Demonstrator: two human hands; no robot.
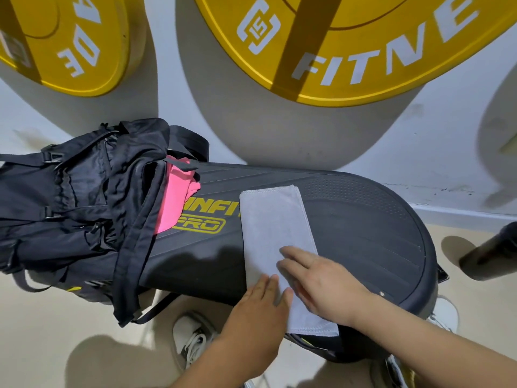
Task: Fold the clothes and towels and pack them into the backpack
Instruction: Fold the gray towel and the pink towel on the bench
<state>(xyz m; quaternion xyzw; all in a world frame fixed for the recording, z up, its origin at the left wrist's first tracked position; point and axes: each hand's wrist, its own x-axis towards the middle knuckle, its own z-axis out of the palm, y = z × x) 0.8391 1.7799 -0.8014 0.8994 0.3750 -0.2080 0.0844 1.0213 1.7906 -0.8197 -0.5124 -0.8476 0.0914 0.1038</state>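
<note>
Your left hand (260, 312) and right hand (326, 285) press flat, fingers straight, gripping nothing, on the near end of the folded grey towel (272, 219) lying across the black platform (363, 219), right of the backpack (78, 197).

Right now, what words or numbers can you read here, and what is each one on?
"FITNE", cut off: large yellow plate.
"15", in a logo: same plate.
"ADE", cut off: left yellow plate.
"INFI", partly covered: black board.
"PRO": same board.
Sticker on left yellow plate: too blurred.
</note>
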